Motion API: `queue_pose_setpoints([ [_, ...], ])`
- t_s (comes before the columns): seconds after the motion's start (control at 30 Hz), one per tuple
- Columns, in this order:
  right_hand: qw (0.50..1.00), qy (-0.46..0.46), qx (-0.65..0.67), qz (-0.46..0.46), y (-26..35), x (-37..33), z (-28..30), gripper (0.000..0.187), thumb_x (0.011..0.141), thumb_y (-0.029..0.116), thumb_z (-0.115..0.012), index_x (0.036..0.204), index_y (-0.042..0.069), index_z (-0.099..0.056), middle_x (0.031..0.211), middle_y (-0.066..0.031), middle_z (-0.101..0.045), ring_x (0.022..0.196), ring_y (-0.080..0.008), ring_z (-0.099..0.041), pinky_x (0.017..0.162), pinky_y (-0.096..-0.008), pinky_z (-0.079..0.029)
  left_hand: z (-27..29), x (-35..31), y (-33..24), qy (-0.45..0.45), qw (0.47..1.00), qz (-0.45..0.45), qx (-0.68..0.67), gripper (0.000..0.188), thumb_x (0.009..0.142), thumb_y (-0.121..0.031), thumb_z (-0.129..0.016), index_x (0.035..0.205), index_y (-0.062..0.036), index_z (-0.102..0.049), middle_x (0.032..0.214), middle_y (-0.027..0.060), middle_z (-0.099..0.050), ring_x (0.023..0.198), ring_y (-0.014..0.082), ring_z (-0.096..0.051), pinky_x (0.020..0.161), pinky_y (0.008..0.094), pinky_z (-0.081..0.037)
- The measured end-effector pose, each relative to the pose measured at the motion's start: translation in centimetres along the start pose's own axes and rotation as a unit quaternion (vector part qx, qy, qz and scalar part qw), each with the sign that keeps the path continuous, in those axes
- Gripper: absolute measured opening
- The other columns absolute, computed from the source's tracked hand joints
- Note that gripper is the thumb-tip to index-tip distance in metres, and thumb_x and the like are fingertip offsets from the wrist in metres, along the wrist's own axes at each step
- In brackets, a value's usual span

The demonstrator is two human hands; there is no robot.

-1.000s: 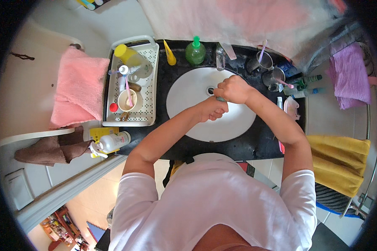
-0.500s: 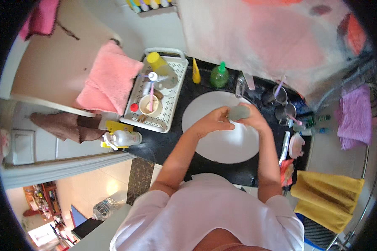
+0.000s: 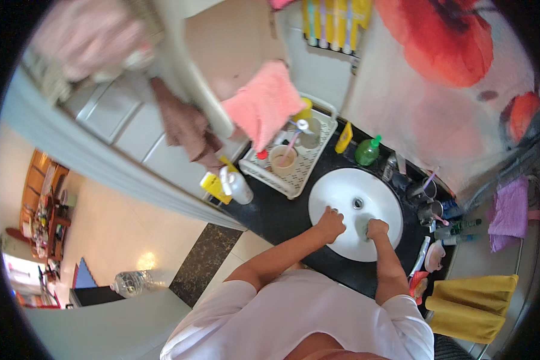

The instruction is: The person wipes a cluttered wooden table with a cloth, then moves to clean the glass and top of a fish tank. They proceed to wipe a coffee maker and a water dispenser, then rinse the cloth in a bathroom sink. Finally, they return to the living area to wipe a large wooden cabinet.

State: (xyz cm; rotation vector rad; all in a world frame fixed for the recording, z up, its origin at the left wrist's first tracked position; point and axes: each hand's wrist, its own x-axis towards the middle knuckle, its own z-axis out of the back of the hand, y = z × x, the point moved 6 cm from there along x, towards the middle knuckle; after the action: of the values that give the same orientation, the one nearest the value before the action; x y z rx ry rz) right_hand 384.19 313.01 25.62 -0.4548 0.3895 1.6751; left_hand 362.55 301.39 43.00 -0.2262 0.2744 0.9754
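The white oval sink basin [image 3: 336,186] is set in a black countertop [image 3: 282,222]. Low over its left side, my left hand [image 3: 331,225] is empty, with loosely bent fingers pointing at the basin. My right hand [image 3: 377,228] is closed around a small grey-green pad-like thing [image 3: 366,231], held against or just above the basin's right side; most of it is hidden by the fingers. Between and beyond both hands, the round metal drain [image 3: 357,203] shows in the basin.
Along the back stand a green pump bottle [image 3: 366,152], a yellow tube [image 3: 344,138] and cups with toothbrushes [image 3: 430,210]. A white perforated tray [image 3: 294,186] holds a paper cup [image 3: 282,158]. A white spray bottle [image 3: 240,189] stands left; a yellow towel [image 3: 474,306] hangs right.
My hands have parted and come down toward the near part of the basin. The grey-green thing, earlier raised between both hands, is now in my right hand. The view has swung leftward.
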Motion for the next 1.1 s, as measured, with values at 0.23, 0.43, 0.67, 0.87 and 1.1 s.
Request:
queue_pose_setpoints([
  [0.23,0.895,-0.07,0.32,0.304,17.4,-14.7,10.9,0.062,0.073,0.025,-0.078,0.128,0.004,-0.056,0.122,-0.0186,-0.063,0.113,-0.034,-0.062,0.097,-0.0383,-0.047,-5.1,-11.7,4.4,-0.21,0.723,0.111,-0.649,0.083,0.083,-0.042,-0.075,0.149,-0.0138,-0.034,0.127,0.0154,-0.055,0.108,0.0297,-0.059,0.094,0.0402,-0.048],
  [0.43,0.824,-0.091,0.325,0.454,34.4,-28.0,12.3,0.046,0.097,0.031,-0.057,0.134,0.006,-0.051,0.122,-0.0195,-0.062,0.112,-0.0346,-0.061,0.096,-0.0398,-0.046,-5.9,-26.4,8.7,-0.336,0.482,0.151,-0.795,0.057,0.095,-0.037,-0.065,0.137,-0.0051,-0.043,0.122,0.0068,-0.056,0.108,0.0148,-0.054,0.089,0.0323,-0.048],
  [0.67,0.744,-0.153,0.353,0.546,45.6,-34.1,14.6,0.03,0.102,0.023,-0.044,0.093,0.003,-0.064,0.082,-0.0126,-0.064,0.077,-0.0265,-0.065,0.073,-0.036,-0.049,-7.9,-43.7,10.9,-0.509,0.463,0.272,-0.673,0.052,0.09,-0.023,-0.071,0.131,-0.0005,-0.047,0.116,0.0069,-0.061,0.106,0.0152,-0.058,0.094,0.0322,-0.047],
  [0.87,0.675,0.052,0.46,0.575,55.4,-38.4,13.4,0.021,0.102,0.02,-0.051,0.102,0.001,-0.062,0.082,-0.0028,-0.058,0.077,-0.0112,-0.058,0.077,-0.0262,-0.048,-8.9,-55.8,11.1,-0.618,0.368,0.199,-0.666,0.059,0.083,-0.014,-0.076,0.132,0.0018,-0.048,0.117,0.0078,-0.061,0.108,0.0161,-0.058,0.094,0.0317,-0.047],
  [1.1,0.622,0.168,0.512,0.569,65.5,-43.2,8.6,0.014,0.092,0.005,-0.065,0.106,0.002,-0.067,0.087,-0.0014,-0.066,0.077,-0.0093,-0.06,0.074,-0.0235,-0.049,-9.5,-63.9,10.2,-0.698,0.281,0.191,-0.63,0.053,0.086,-0.017,-0.074,0.13,0.0002,-0.049,0.115,0.0081,-0.061,0.103,0.0149,-0.059,0.09,0.0301,-0.048],
])
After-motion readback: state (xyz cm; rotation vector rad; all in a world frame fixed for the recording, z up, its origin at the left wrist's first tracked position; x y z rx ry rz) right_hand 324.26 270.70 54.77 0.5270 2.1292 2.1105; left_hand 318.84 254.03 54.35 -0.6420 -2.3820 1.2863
